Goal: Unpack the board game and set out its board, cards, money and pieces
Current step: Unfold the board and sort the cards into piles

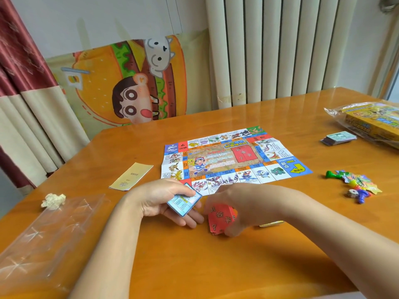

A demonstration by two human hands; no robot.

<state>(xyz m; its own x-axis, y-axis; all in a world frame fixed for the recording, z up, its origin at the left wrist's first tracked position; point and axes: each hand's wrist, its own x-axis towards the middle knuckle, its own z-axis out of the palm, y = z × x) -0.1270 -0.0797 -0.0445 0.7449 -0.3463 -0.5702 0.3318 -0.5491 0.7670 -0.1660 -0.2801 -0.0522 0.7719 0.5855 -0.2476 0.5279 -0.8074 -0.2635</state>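
Left hand [158,200] pinches blue card [184,203] — right hand [244,205] grips red cards [219,220] by board [233,157] near edge.

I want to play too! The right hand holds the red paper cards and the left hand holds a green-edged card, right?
Not quite. The head view shows the left hand holding a blue-edged paper card, not green-edged. The right hand does hold the red paper cards.

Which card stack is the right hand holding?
The red cards, question-mark backs; the left hand holds blue cards, and the green-topped stack lies by the box.
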